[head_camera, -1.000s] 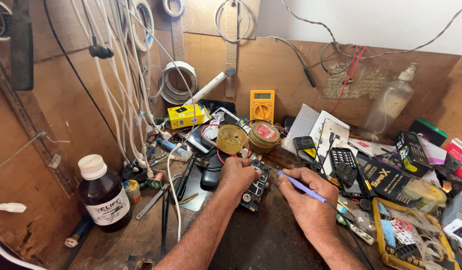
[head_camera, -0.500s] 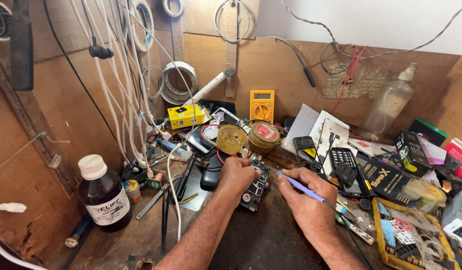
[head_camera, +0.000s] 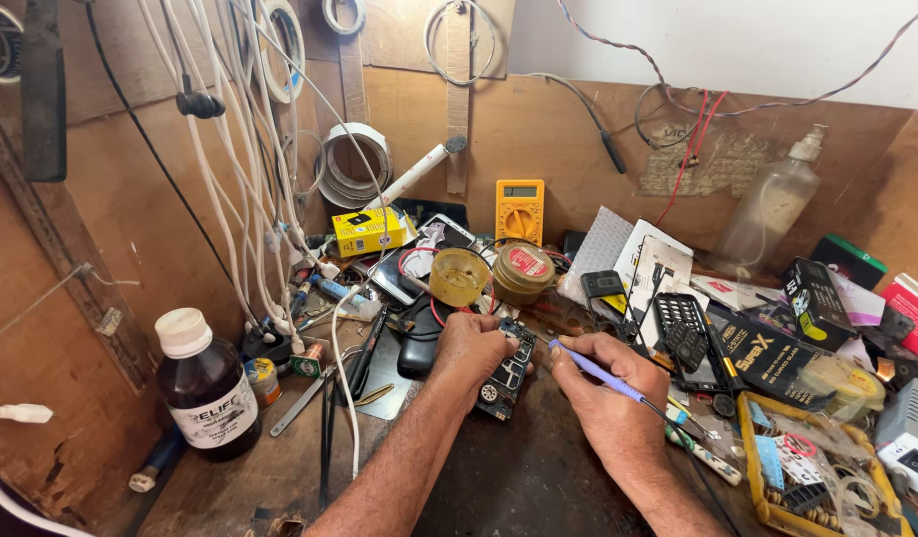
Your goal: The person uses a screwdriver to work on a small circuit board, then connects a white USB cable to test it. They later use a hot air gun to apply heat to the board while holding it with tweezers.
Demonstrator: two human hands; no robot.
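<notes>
My left hand [head_camera: 471, 348] presses down on a dark phone circuit board [head_camera: 505, 371] lying on the workbench, fingers curled over its left side. My right hand [head_camera: 606, 386] grips a blue-handled soldering iron [head_camera: 595, 370] like a pen, its thin tip pointing left at the board's upper right edge. Just behind the board stand an open yellow tin [head_camera: 460, 276] and a round tin with a red-labelled lid [head_camera: 523, 271].
A yellow multimeter [head_camera: 519, 210] leans on the back wall. A dark brown bottle with a white cap [head_camera: 204, 386] stands at left under hanging white cables [head_camera: 270, 209]. Keypads, boxes and a yellow parts tray [head_camera: 815, 467] crowd the right. A plastic bottle [head_camera: 769, 207] stands behind.
</notes>
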